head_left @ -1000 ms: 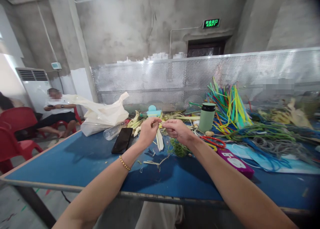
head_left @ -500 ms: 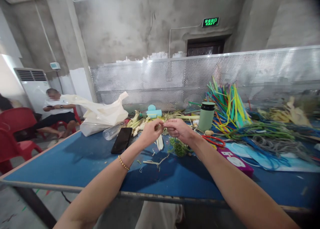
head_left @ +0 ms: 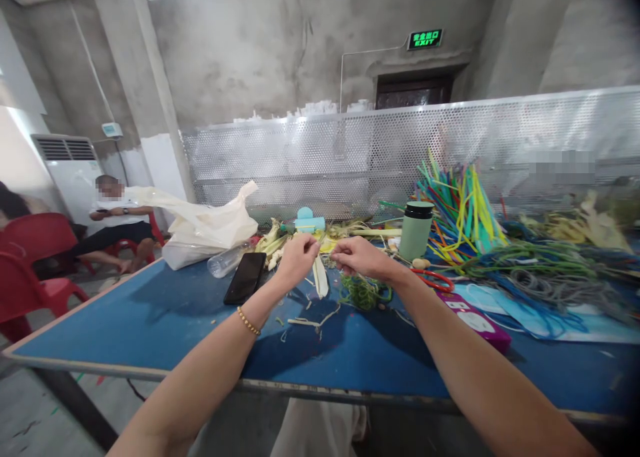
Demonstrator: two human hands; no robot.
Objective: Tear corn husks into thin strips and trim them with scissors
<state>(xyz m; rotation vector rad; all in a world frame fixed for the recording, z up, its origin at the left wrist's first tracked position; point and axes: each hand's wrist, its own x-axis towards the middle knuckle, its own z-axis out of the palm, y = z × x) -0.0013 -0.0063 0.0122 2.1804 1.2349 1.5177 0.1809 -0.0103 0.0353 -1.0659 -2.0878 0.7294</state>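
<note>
My left hand [head_left: 299, 260] is raised over the blue table [head_left: 165, 324], its fingers pinched together. A short way to its right, my right hand [head_left: 364, 258] is also curled, thumb against fingertips. Whatever thin thing either hand may grip is too small to make out. Between and below the hands lies a pale flat plant strip [head_left: 321, 280]. Beneath my right hand rests a tangle of green cord [head_left: 364, 296]. Thin pale scraps [head_left: 306, 322] are scattered nearer the front edge. Pale husk-like plant pieces [head_left: 270, 244] lie behind my left hand.
Left of my hands are a black phone [head_left: 245, 278], a clear bottle [head_left: 223, 264] and a white plastic bag [head_left: 210, 234]. On the right stand a green tumbler [head_left: 416, 234], colourful pipe cleaners [head_left: 473, 210], red-handled scissors [head_left: 437, 280] and a purple box [head_left: 480, 327]. A person [head_left: 113, 210] sits far left.
My hands, which met fingertip to fingertip, have drawn apart, leaving a small gap. The view has shifted slightly; the things on the table look unmoved.
</note>
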